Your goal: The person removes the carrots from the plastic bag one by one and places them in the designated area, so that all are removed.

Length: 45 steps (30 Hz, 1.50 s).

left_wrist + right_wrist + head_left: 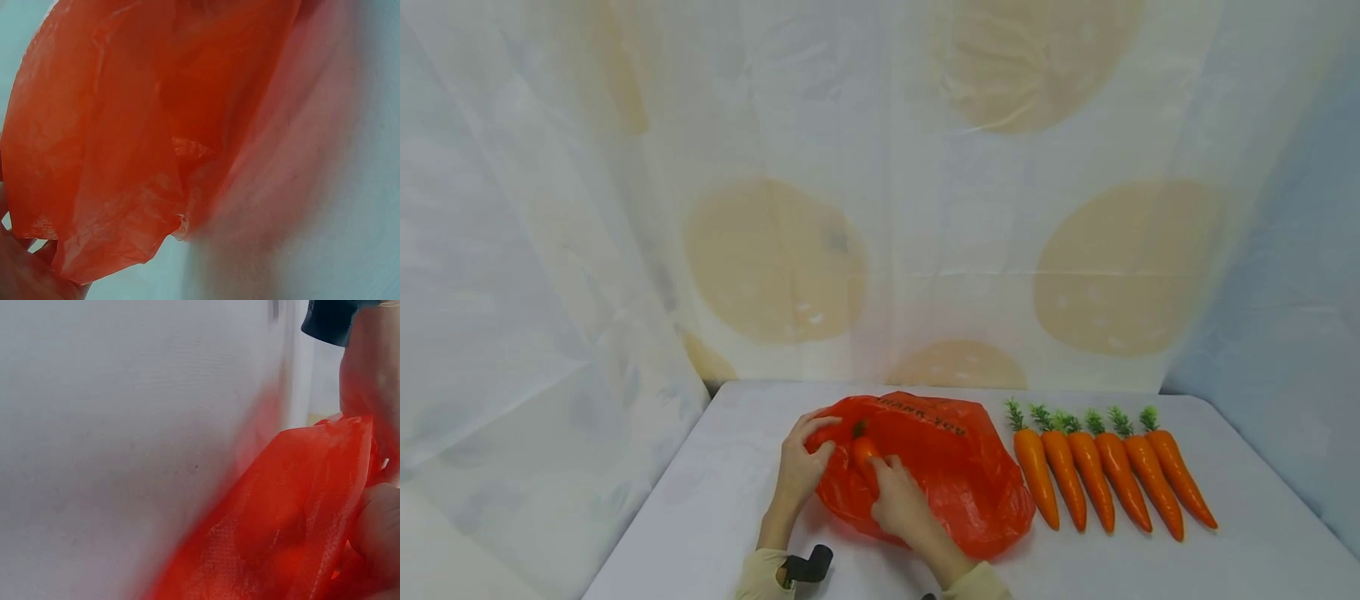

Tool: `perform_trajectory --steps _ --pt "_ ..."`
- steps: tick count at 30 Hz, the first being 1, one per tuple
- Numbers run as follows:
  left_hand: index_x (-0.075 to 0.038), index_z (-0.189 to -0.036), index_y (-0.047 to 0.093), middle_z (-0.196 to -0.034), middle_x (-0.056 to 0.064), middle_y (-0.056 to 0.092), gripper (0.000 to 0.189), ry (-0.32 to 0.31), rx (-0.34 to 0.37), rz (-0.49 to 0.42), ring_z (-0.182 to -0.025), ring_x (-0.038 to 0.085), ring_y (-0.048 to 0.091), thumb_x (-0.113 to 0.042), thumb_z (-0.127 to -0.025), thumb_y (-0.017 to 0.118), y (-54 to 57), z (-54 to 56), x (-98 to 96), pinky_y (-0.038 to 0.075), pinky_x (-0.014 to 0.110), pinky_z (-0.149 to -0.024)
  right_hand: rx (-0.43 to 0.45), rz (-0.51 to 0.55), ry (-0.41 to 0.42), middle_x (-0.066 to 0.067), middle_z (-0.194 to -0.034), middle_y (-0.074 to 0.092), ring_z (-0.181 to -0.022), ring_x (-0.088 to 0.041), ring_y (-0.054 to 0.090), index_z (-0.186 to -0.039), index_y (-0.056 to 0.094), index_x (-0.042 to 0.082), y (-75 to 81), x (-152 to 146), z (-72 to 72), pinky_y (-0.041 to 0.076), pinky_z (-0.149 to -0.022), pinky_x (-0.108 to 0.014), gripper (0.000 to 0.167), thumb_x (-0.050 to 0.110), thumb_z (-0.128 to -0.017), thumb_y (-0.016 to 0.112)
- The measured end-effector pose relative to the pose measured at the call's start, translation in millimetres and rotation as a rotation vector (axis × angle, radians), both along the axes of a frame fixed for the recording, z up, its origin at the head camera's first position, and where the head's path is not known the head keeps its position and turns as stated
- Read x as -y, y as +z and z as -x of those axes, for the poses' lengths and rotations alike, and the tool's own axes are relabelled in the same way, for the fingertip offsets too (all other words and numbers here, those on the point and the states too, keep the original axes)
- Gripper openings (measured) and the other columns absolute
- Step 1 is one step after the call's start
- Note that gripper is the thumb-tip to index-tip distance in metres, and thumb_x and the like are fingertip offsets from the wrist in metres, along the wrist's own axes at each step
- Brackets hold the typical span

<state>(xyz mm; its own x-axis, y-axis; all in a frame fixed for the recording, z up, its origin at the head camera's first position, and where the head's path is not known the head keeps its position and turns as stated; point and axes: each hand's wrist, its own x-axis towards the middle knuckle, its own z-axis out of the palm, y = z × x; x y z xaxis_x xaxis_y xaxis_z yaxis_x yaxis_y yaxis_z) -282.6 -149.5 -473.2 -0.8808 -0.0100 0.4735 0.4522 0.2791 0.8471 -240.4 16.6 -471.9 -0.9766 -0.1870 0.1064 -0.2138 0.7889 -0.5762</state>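
A red plastic bag [970, 483] printed with "THANK YOU" lies on the table, its mouth toward the person. My left hand [801, 467] grips the bag's left edge, with fingers and thumb curled around the plastic; in the left wrist view, part of this hand [28, 275] shows at the lower left beside the film. In my right hand [901, 500] is an orange carrot [866, 454] with a green top, held at the bag's opening, leaves pointing away from me. The right wrist view shows mostly red film [275, 512], with the carrot largely hidden.
Several orange carrots [1090, 471] with leafy green tops lie in a slanted row right of the bag, the nearest one close to its edge. The white table [700, 500] is bordered by hanging patterned curtains [925, 250] at the back and sides.
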Motion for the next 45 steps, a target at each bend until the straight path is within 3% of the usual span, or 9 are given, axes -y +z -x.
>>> perform_trajectory --steps 3,7,11,17,23,32,45 --pt "0.002 -0.112 0.07 -0.133 0.018 0.057 0.032 -0.005 0.017 -0.006 -0.126 0.036 0.051 0.012 -0.085 0.056 5.7 -3.2 -2.8 0.04 0.055 -0.107 0.02 -0.002 -0.018 -0.025 -0.128 0.053 -0.112 -0.043 0.056 -0.132 0.057 0.003 1.0 0.0 0.7 0.048 -0.095 -0.058 0.058 -0.009 -0.077 0.071" --pt "-0.003 -0.112 0.071 -0.132 0.012 0.059 0.034 0.012 -0.009 -0.015 -0.125 0.032 0.053 0.012 -0.085 0.058 -13.2 11.7 -1.4 0.041 0.056 -0.105 0.031 0.003 -0.034 -0.026 -0.125 0.055 -0.112 -0.043 0.056 -0.133 0.056 0.005 1.3 0.2 1.0 0.048 -0.094 -0.059 0.059 -0.008 -0.078 0.071" --pt "-0.009 -0.111 0.072 -0.131 0.006 0.06 0.035 0.013 -0.017 -0.014 -0.124 0.027 0.054 0.009 -0.084 0.059 -19.3 15.7 0.9 0.043 0.054 -0.104 0.024 -0.001 -0.032 -0.026 -0.121 0.057 -0.108 -0.042 0.058 -0.132 0.056 0.004 2.5 -0.3 0.7 0.049 -0.093 -0.059 0.059 -0.008 -0.076 0.072" --pt "-0.013 -0.112 0.072 -0.131 0.003 0.06 0.036 0.002 -0.003 -0.027 -0.125 0.025 0.053 0.006 -0.085 0.058 -18.8 14.0 2.4 0.042 0.054 -0.105 0.027 -0.004 -0.018 -0.025 -0.119 0.058 -0.106 -0.041 0.058 -0.132 0.055 0.004 2.8 -0.1 -0.3 0.049 -0.092 -0.058 0.06 -0.006 -0.076 0.073" --pt "-0.016 -0.111 0.073 -0.131 0.001 0.06 0.035 0.004 0.019 -0.027 -0.124 0.023 0.053 0.005 -0.086 0.058 -19.8 14.1 2.8 0.044 0.05 -0.104 0.052 0.022 -0.034 -0.024 -0.126 0.055 -0.114 -0.044 0.054 -0.134 0.055 0.006 0.0 -1.5 0.4 0.045 -0.098 -0.06 0.061 -0.008 -0.078 0.072" --pt "-0.015 -0.111 0.073 -0.13 0.002 0.06 0.038 0.013 -0.004 -0.018 -0.123 0.023 0.054 0.008 -0.084 0.058 -21.0 15.2 1.8 0.043 0.051 -0.104 0.065 0.049 -0.028 -0.024 -0.127 0.053 -0.112 -0.047 0.055 -0.137 0.053 0.007 -0.7 -9.1 0.0 0.043 -0.098 -0.063 0.064 -0.009 -0.077 0.068" --pt "-0.016 -0.11 0.073 -0.129 0.0 0.061 0.036 0.022 -0.002 -0.016 -0.122 0.021 0.055 0.006 -0.085 0.058 -18.9 14.1 2.5 0.043 0.049 -0.104 0.08 0.117 0.041 -0.014 -0.121 0.058 -0.097 -0.027 0.055 -0.138 0.054 0.006 9.5 -25.3 -8.0 0.049 -0.091 -0.055 0.064 -0.008 -0.078 0.067"
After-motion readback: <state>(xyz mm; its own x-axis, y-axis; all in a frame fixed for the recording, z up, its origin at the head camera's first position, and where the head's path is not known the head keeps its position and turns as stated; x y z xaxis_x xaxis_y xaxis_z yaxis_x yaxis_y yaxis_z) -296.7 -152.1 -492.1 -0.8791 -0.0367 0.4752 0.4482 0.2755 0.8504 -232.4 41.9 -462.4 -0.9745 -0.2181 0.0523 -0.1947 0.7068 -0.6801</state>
